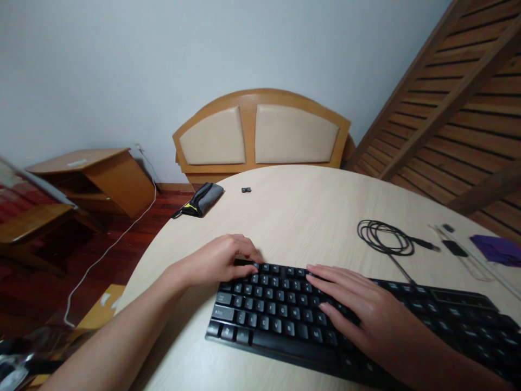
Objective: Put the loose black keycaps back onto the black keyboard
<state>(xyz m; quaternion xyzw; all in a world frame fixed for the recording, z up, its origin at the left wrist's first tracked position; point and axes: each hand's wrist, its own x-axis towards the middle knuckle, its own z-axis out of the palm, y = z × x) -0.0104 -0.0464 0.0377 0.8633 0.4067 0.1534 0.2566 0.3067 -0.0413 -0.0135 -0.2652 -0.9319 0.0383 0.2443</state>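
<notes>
A keyboard (280,310) is seemingly steadied, its back edge gripped by the left hand (226,258), the unclenched right hand (362,304) laid across keys.

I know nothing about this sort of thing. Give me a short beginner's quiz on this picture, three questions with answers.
1. Which hand is nearer the coiled cable?
2. True or false: in this view, the purple item lies to the left of the cable.
3. Fill in: the left hand is at a corner of the ____.

Key:
1. The right hand.
2. False; it lies to the right.
3. Keyboard.
</notes>
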